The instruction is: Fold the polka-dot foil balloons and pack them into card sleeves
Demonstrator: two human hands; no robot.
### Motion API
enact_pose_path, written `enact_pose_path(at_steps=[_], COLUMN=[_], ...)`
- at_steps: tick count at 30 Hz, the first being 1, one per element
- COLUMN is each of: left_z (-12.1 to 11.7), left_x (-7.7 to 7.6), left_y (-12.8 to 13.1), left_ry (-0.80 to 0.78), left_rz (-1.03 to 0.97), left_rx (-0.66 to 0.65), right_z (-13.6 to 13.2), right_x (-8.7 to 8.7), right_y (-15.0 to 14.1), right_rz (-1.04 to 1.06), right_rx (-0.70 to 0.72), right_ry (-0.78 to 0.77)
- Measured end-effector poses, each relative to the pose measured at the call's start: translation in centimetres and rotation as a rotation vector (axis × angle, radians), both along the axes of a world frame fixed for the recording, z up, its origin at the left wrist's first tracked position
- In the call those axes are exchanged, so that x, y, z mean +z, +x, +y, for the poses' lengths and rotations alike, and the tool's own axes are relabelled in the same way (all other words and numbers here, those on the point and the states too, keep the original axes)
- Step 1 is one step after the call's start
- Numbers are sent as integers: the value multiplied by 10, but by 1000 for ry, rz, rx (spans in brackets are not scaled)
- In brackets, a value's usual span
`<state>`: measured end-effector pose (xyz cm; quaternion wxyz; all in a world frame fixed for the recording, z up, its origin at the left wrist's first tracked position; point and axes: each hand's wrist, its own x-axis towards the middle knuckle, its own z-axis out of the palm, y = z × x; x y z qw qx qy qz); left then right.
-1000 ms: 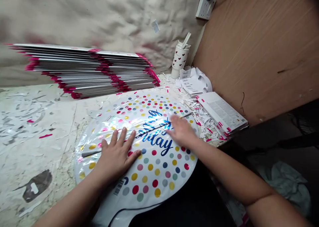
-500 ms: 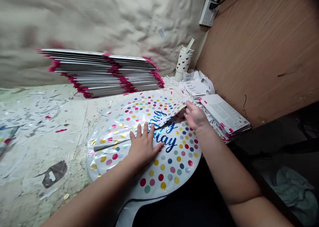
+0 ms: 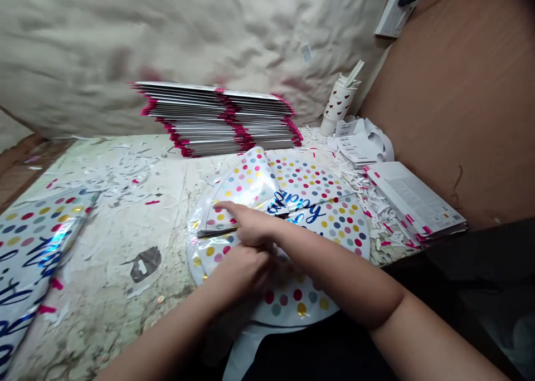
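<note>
A stack of flat foil balloons (image 3: 343, 225) with coloured dots and blue "happy birthday" lettering lies in front of me. The top balloon has a folded flap (image 3: 246, 175) on its left half, the flap's rounded tip pointing to the wall. My right hand (image 3: 254, 225) reaches across onto this flap, index finger stretched out to the left, the other fingers bent and partly hidden. Just below it, my left hand (image 3: 246, 264) rests on the balloon near the fold. The right wrist covers most of its fingers. A pale balloon neck hangs over the table's front edge.
A stack of pink-edged white folders (image 3: 234, 122) stands against the wall. To the right are a tumbler (image 3: 338, 105), paper labels (image 3: 355, 144) and a stack of printed cards (image 3: 418, 197). Another dotted balloon (image 3: 37, 247) lies at the left. Paper scraps (image 3: 121, 169) litter the table.
My right hand has swung from the balloon's right edge across to the left, over my left hand. The flap now lies turned up on the left half. The view has shifted left.
</note>
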<state>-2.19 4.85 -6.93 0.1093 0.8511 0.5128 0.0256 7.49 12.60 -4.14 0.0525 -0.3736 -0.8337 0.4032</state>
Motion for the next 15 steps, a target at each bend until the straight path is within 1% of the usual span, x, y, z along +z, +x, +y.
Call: enact_pose_path(at_steps=[1, 2, 3, 5, 7, 9, 11, 12, 13, 15], left_z=[-3, -4, -1, 9, 21, 28, 27, 24, 20, 11], left_x=[2, 3, 4, 5, 8, 14, 18, 18, 15, 3], left_y=[-18, -37, -55, -86, -105, -108, -99, -92, -85, -73], left_ry=[5, 46, 132, 325, 436, 497, 590, 615, 602, 503], left_rz=[-19, -22, -6, 90, 199, 238, 203, 163, 119, 53], left_rx=[-60, -80, -55, 22, 29, 34, 75, 57, 3, -121], right_z=[2, 2, 2, -1, -6, -9, -10, -9, -7, 1], right_x=[-4, -8, -12, -20, -26, -32, -38, -40, -41, -37], right_y=[4, 6, 6, 2, -7, -19, -31, -34, -35, -27], right_rz=[16, 5, -14, -46, -69, -81, -89, -86, -82, -64], right_rx=[-56, -90, -97, -57, -43, -77, -110, -118, -126, -173], right_ry=[40, 93, 160, 304, 421, 489, 548, 567, 582, 614])
